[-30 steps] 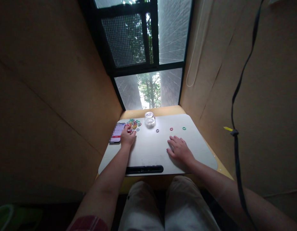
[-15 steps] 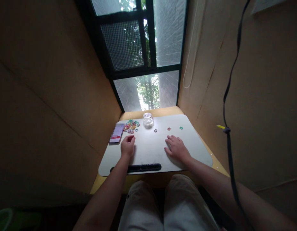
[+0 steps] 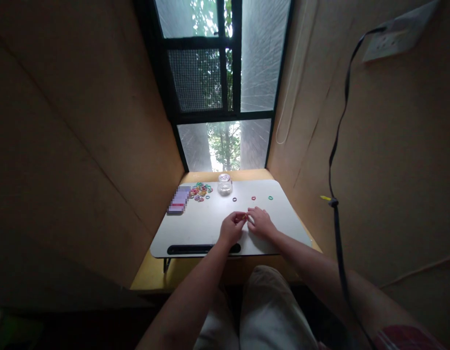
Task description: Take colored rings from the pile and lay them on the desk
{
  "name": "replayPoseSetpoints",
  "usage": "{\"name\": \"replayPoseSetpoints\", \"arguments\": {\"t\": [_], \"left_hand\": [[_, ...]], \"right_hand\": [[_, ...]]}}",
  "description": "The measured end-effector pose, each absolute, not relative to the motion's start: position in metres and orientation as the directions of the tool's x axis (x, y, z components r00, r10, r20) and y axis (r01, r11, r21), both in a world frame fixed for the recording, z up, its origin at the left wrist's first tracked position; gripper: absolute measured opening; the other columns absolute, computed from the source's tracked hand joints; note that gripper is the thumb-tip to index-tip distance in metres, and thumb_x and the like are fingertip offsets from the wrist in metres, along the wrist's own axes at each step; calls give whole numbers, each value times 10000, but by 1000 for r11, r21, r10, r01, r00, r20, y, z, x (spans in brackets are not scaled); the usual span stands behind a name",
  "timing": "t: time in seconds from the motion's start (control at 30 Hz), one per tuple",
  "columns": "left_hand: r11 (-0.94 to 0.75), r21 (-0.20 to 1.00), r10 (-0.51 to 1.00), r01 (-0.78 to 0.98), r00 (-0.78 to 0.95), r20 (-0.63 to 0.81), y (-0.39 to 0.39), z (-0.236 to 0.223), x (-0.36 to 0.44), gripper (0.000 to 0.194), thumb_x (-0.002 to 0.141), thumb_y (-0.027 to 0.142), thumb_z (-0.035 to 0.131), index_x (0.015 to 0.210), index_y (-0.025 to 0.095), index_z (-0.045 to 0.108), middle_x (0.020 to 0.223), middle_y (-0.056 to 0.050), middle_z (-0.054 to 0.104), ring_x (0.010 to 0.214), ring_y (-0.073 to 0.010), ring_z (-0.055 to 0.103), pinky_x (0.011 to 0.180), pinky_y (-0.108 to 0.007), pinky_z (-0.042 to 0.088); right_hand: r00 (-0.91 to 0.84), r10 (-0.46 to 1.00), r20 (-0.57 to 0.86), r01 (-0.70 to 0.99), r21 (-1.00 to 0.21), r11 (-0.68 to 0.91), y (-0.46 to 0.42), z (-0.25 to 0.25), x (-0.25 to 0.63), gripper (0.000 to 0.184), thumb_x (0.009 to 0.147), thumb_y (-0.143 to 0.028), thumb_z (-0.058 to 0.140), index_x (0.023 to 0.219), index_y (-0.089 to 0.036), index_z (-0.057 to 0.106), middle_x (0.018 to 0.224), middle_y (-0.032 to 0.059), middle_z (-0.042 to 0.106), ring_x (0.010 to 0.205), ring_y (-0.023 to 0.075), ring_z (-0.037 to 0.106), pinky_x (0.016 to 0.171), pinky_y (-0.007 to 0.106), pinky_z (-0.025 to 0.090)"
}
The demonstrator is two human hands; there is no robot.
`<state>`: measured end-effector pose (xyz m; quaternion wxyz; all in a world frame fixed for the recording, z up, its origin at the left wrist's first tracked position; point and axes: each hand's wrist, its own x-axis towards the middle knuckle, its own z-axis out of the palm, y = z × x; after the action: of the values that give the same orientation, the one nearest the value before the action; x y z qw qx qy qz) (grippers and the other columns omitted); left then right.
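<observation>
My left hand [image 3: 232, 228] is over the middle of the white lap table [image 3: 199, 228], its thumb and fingers pinched on a tiny yellowish hair tie [image 3: 246, 217], mostly hidden by the fingertips. My right hand [image 3: 260, 223] meets it from the right, fingers slightly apart around the left fingertips. Beyond the hands, a dark hair tie [image 3: 234, 199], a red hair tie [image 3: 253, 198] and a green hair tie [image 3: 270, 198] lie spaced in a row. At the back left is a loose pile of multicoloured hair ties [image 3: 200, 191].
A clear plastic jar [image 3: 225, 186] stands at the table's back edge. To the left of the pile lies a phone [image 3: 179, 200]. A black slot [image 3: 190, 249] runs along the front edge. On the right, a dark cord [image 3: 336, 146] hangs from a wall socket [image 3: 396, 36].
My left hand has come away from the pile and moved right to meet my right hand. The right fingers have drawn in towards it. The view has shifted slightly.
</observation>
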<state>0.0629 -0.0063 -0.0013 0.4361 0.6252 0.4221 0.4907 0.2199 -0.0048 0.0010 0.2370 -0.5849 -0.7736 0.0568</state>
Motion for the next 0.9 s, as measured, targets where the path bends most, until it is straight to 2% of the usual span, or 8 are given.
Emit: {"name": "replayPoseSetpoints", "arguments": {"t": [0.1,0.17,0.23,0.33,0.57,0.67,0.77,0.9], "left_hand": [[-260,956,962,139,119,245,-4,-5,68,211,764,189,592,966,171,652,931,-58,706,773,-141,666,734,-266,530],[-269,947,963,176,75,259,-3,-9,65,225,752,151,574,959,175,658,915,-46,707,789,-138,662,760,-267,527],[-271,943,962,192,67,263,-3,-13,62,231,742,129,561,945,176,661,903,-39,707,788,-135,659,766,-264,526],[-270,943,963,196,80,259,-5,-16,60,229,744,125,546,938,180,656,890,-32,707,769,-130,660,746,-254,526],[-254,930,964,267,148,220,0,-6,55,167,764,182,564,902,178,658,869,-31,704,712,-127,659,670,-236,519],[-285,880,955,380,194,226,4,0,43,145,757,188,584,876,191,666,859,-16,703,694,-116,650,680,-235,509],[-251,855,968,453,132,214,1,4,34,114,762,201,587,855,182,651,827,-16,698,684,-115,644,653,-228,495],[-276,808,960,520,113,255,-8,7,34,81,768,198,576,818,195,640,791,-2,692,697,-118,636,651,-227,469]], "right_hand": [[-243,921,306,696,-607,385,6,-1,207,320,699,-126,494,974,-196,642,976,58,671,937,208,585,883,371,423],[-208,928,309,530,-762,373,9,-4,197,336,675,-93,435,919,-186,647,838,28,677,778,169,600,753,297,464],[-150,932,329,449,-817,361,8,-8,190,297,672,-100,425,848,-181,649,771,16,666,707,158,590,683,268,461],[-21,931,365,460,-823,333,0,-12,185,195,717,-156,455,786,-187,634,728,10,648,679,157,580,647,260,446],[33,924,380,488,-813,317,-8,-9,190,128,747,-208,487,795,-195,606,700,-2,625,627,139,563,604,242,430],[23,926,376,533,-789,307,-6,-9,187,89,753,-231,515,777,-199,595,672,-9,615,604,132,555,575,233,411],[-26,929,370,575,-754,317,-7,-8,184,94,765,-270,538,754,-201,601,646,-9,611,582,129,547,560,232,402],[-41,922,385,567,-751,339,-11,-5,182,129,767,-269,548,839,-199,627,709,9,647,629,141,577,599,243,435]]}}
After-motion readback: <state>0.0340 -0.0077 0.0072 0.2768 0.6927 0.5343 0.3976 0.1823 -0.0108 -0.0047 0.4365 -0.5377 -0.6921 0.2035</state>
